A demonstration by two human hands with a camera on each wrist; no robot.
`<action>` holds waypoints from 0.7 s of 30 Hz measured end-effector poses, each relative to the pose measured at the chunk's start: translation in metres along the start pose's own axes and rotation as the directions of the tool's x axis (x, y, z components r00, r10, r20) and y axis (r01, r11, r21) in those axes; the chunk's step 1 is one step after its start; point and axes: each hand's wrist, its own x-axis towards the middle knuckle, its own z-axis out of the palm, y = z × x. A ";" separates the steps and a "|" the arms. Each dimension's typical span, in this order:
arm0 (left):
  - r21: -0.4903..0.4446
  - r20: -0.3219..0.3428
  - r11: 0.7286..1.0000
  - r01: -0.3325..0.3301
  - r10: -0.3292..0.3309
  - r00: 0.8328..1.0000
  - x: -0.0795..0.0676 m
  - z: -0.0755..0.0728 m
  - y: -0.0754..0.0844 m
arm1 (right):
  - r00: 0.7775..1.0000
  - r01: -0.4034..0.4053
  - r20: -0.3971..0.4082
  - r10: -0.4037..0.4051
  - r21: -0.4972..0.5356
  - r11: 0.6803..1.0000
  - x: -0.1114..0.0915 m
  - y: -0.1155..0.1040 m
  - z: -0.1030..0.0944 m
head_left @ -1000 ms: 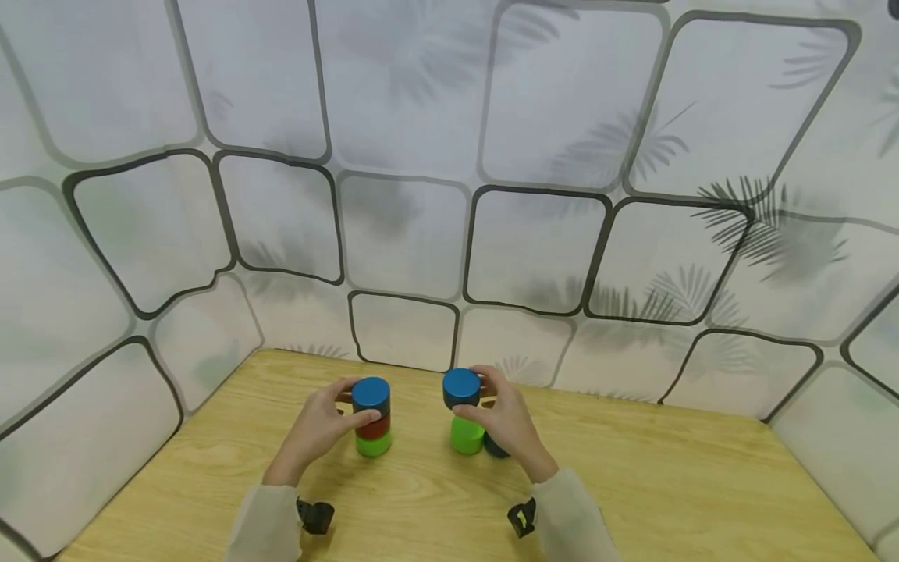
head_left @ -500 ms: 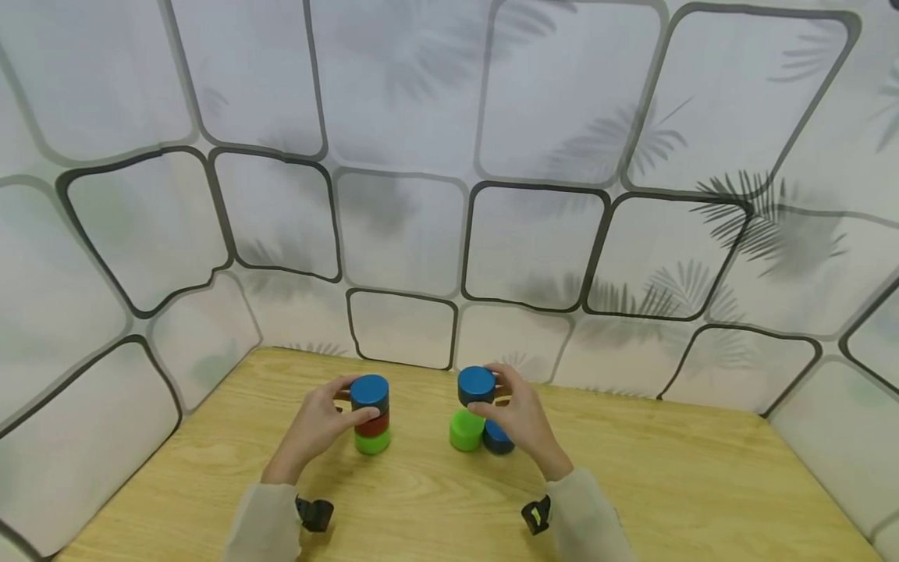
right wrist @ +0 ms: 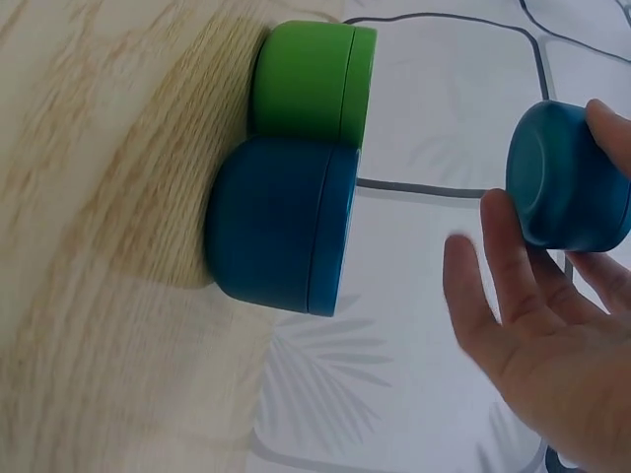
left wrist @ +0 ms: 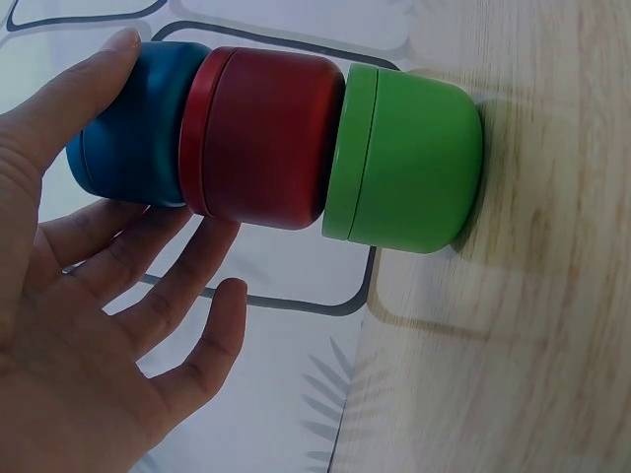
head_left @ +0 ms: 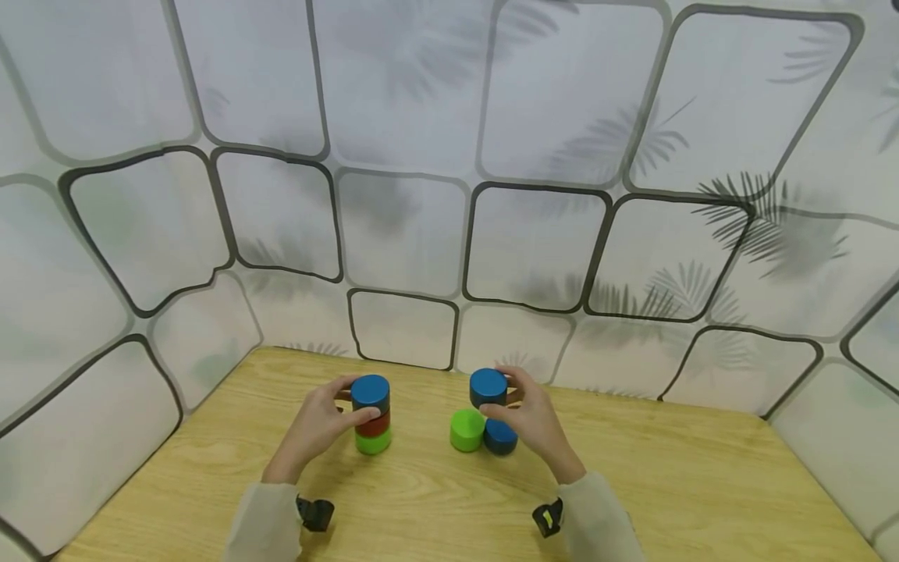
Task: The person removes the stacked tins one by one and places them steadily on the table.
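A stack of three small round lidded tins stands on the left: a green tin (left wrist: 409, 163) at the bottom, a red tin (left wrist: 261, 138) in the middle, a blue tin (left wrist: 138, 128) on top. My left hand (head_left: 318, 425) pinches that top blue tin between thumb and fingers. Up in the air, another blue tin (right wrist: 567, 177) is pinched in my right hand (head_left: 530, 417), its base apart from the tins below. Under it on the table, a second green tin (head_left: 467, 431) and a further blue tin (head_left: 501, 438) stand side by side, right up against each other.
The wooden table (head_left: 421, 507) carries both groups of tins, with a strip of wood between them. A pale patterned wall (head_left: 400, 234) rises behind the table's back edge, and another side panel (head_left: 91, 445) closes off the left.
My right hand has moved right with its blue tin, from over the green tin to over the blue one, which shows more now. My left hand stays at the stack.
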 end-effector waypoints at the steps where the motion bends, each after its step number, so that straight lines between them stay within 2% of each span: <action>1: -0.002 0.001 1.000 0.000 0.000 1.000 0.000 0.000 0.000 | 1.000 -0.005 -0.002 0.005 0.000 1.000 0.000 0.001 -0.001; 8: 0.002 0.002 1.000 0.003 -0.003 1.000 0.000 0.000 -0.001 | 0.999 -0.038 0.015 0.037 0.109 0.993 -0.003 0.002 -0.004; 21: 0.006 0.002 1.000 -0.001 0.001 1.000 0.000 0.000 -0.001 | 0.998 -0.064 0.019 0.063 0.103 0.993 -0.007 0.008 -0.015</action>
